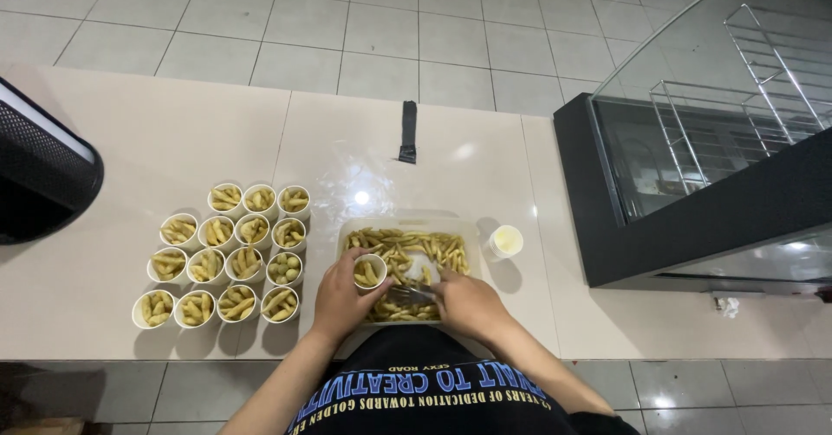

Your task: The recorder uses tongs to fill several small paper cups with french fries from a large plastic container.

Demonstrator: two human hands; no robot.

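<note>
A clear rectangular tray of yellow fried sticks lies on the counter in front of me. My left hand holds a small white paper cup, partly filled with sticks, over the tray's left side. My right hand grips metal tongs whose tips reach into the sticks next to the cup. To the left, several filled white cups stand in rows.
A small white cup of pale sauce sits right of the tray. A black strip lies farther back on the beige counter. A glass display case stands on the right, a black mesh object at the left edge.
</note>
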